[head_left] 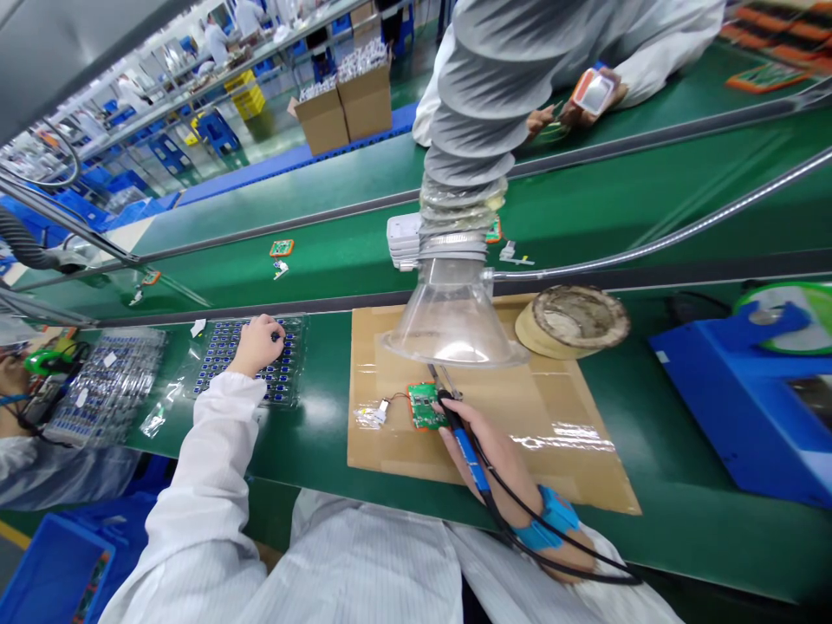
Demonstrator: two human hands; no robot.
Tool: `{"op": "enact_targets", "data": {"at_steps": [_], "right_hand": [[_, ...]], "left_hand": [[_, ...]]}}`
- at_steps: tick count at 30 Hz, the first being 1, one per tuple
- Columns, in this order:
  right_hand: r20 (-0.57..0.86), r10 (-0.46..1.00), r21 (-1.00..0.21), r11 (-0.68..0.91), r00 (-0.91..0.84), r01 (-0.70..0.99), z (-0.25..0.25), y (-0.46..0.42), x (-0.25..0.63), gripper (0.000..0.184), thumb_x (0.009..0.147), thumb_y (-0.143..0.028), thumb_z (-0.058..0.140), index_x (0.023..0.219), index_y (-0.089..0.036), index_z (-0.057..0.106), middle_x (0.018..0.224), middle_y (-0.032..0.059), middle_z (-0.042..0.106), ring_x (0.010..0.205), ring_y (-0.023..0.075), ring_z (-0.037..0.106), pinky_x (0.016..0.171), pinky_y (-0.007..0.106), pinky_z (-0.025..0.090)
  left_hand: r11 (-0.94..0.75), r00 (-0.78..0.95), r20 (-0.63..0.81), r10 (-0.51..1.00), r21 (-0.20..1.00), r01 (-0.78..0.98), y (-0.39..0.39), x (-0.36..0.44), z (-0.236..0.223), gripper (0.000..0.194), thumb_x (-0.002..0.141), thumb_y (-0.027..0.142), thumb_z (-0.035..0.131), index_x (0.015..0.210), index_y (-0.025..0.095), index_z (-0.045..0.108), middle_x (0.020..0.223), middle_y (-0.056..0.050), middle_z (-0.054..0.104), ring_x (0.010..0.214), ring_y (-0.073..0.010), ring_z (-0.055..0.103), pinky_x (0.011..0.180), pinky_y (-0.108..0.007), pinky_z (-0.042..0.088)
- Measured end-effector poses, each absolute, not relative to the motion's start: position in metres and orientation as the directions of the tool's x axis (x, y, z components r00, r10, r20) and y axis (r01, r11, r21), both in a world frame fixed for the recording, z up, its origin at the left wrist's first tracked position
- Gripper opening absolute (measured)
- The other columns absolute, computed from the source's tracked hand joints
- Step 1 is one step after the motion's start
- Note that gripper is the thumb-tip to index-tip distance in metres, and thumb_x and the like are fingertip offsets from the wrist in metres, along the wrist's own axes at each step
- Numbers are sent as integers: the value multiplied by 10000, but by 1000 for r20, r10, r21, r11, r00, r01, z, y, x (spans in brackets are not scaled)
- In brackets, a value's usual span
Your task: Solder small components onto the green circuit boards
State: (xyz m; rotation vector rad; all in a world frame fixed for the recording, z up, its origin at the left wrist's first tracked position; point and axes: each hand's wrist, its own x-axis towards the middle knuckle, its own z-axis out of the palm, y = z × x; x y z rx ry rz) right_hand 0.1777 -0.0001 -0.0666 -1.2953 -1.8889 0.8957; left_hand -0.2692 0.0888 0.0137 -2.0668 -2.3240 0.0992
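1. Right hand [497, 442]: the grip closes around the blue handle of a corded tool [469, 455]. The handle appears stiff and light, best held well behind the tip – trailing cables may tug at it.
2. Circuit board [422, 406]: green, orange-edged, lying on the cardboard sheet [552, 399] beside the fingers; contact with the tool's tip cannot be told. It is probably light and rigid, with fragile parts on its face, so the edges suit holding. A thin lead runs left to a white connector [382, 411] and probably bends easily.
3. Left hand [256, 347]: over the clear tray [295, 364] of small blue parts on the green counter [325, 347]. Fingers are curled; whether they pinch a part cannot be told. The tray looks thin and flexible.
4. Clear funnel [448, 321]: above the cardboard, left of a round pot [552, 338].
5. Co-worker's hands [572, 113]: beyond, holding an orange-and-white device [593, 91].
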Motion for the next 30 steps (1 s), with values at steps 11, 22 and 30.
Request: {"op": "enact_targets", "data": {"at_steps": [11,22,30], "right_hand": [[188,940,-822,310,-285,478,-56,1,177,396,972,-391,557,1338,-246,592,1237,66,749,1077,276,744,901,439,622],[216,949,-870,294,-229,396,-46,-3,178,382,953,-283,601,1333,-275,566,1217,50,756,1152,245,719,1005,444,581],[75,996,-992,80,-57,94,-26,-9,170,286,976,-391,621,1227,-258,595,1061,70,789,982,232,771,931,426,615]], "left_hand": [[87,-87,-2,996,-5,996,87,-264,25,124,851,252,563,809,189,662,1058,-101,695,1108,-283,601,1027,-427,440],[-124,-444,211,871,968,218,42,-126,6,248,800,408,721,786,197,593,727,-4,613,625,-121,570,625,-267,502],[382,335,-306,891,905,-189,9,-36,11,356,787,437,825,898,159,633,774,-82,767,728,-211,742,722,-328,576]]}}
